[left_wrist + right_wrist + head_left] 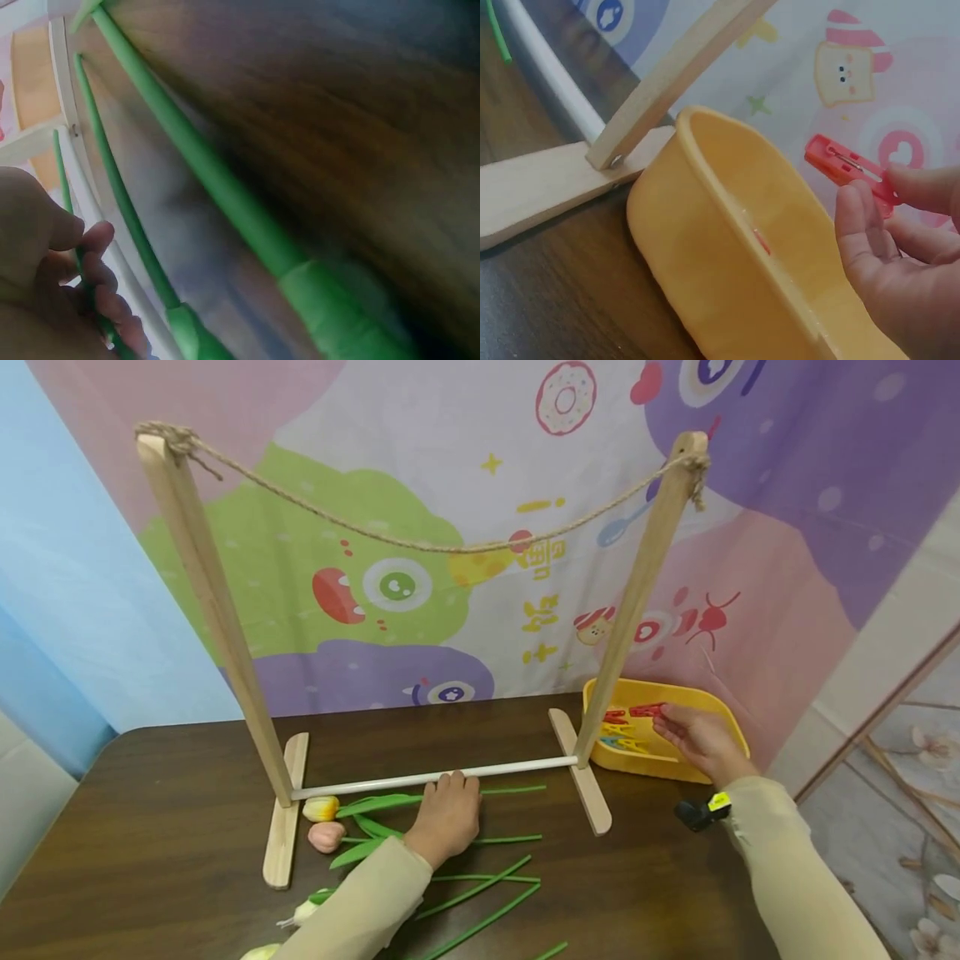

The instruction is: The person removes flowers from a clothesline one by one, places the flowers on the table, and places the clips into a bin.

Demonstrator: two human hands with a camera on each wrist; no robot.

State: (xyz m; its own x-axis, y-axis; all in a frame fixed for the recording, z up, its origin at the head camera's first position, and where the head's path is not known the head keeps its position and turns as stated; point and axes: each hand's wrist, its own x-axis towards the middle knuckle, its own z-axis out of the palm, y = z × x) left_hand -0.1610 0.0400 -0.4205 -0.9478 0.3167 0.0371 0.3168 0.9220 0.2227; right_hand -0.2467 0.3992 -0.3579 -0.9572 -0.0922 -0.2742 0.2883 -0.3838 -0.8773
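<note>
My right hand (701, 739) pinches a red clothespin (853, 171) between thumb and fingers, above the yellow basin (660, 766). More clothespins (624, 741) in red, yellow and blue lie inside it. Beside the white rod (510, 767), my left hand (447, 818) has its fingers curled round the green stem (66, 180) of an artificial tulip. That stem appears to belong to the yellow tulip (321, 809), whose head lies at the rod's left end. A pink tulip (327, 837) lies just nearer, its stem running past the hand.
A wooden frame (633, 602) with two posts stands on the dark table (150, 827), a slack twine rope (420, 545) strung between their tops. Nearer, more tulips lie, including a white one (303, 912), with several green stems (480, 927). A cartoon-printed cloth (465, 468) hangs behind.
</note>
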